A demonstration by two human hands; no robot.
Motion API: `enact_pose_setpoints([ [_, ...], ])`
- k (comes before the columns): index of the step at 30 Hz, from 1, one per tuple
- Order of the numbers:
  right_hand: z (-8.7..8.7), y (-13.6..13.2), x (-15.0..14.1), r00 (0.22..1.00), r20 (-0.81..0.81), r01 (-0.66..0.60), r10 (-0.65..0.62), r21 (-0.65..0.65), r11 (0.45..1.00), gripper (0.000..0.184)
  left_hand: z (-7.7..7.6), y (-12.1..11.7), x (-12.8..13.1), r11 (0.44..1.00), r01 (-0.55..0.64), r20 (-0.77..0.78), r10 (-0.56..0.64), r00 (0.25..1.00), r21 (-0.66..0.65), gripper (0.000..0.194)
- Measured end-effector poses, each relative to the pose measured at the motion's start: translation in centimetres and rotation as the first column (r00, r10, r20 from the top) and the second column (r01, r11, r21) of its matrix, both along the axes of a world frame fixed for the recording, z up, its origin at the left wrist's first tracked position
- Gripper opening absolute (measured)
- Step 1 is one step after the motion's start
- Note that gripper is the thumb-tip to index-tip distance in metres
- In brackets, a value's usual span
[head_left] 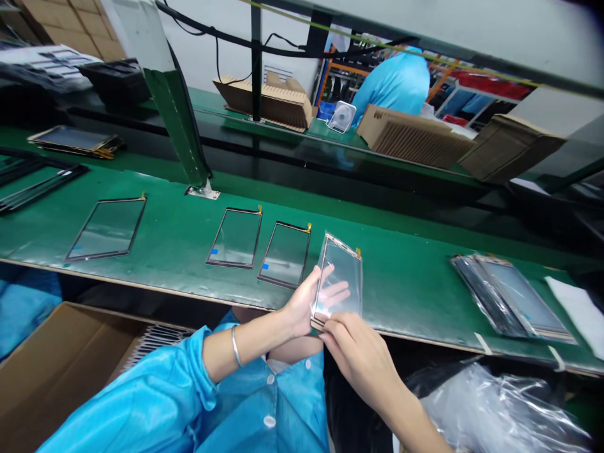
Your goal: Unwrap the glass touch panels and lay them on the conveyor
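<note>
A clear touch-screen panel (346,270) with a pale border and an orange flex tab stands tilted over the bench edge. Clear film seems to reach past its left side. Behind it, my left hand (306,302) supports the panel, its fingers showing through the glass. My right hand (353,349) pinches the lower edge near the left corner. To the left, two dark-framed panels lie flat, one panel (284,255) close to my left hand and another panel (234,239) beside it, each with a blue sticker and an orange tab.
Another panel (108,229) lies farther left on the green bench (406,296). At right sits a stack of film-wrapped panels (514,292) by a white sheet (576,308). A green post (174,126) rises behind. Below are a cardboard box (51,371) and plastic bags (500,409). A person (394,82) is beyond.
</note>
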State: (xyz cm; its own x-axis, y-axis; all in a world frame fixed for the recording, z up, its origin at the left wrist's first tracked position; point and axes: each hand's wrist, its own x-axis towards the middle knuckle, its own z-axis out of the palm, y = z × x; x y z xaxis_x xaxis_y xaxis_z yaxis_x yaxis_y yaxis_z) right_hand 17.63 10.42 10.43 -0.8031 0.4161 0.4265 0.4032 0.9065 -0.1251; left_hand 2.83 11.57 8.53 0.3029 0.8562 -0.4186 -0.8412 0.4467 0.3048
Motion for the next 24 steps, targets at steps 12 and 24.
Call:
enact_pose_setpoints([
  [12, 1.1, -0.8, -1.3, 0.989, 0.127, 0.030, -0.071, 0.298, 0.954, 0.025, 1.2, -0.1, -0.4, 0.994, -0.111, -0.028, 0.112, 0.993, 0.009, 0.069],
  [24, -0.2, 3.3, -0.7, 0.961, -0.203, 0.104, -0.189, -0.370, 0.923, 0.013, 0.0, -1.0, 0.8, 0.979, -0.021, -0.198, 0.062, 0.978, 0.202, 0.086],
])
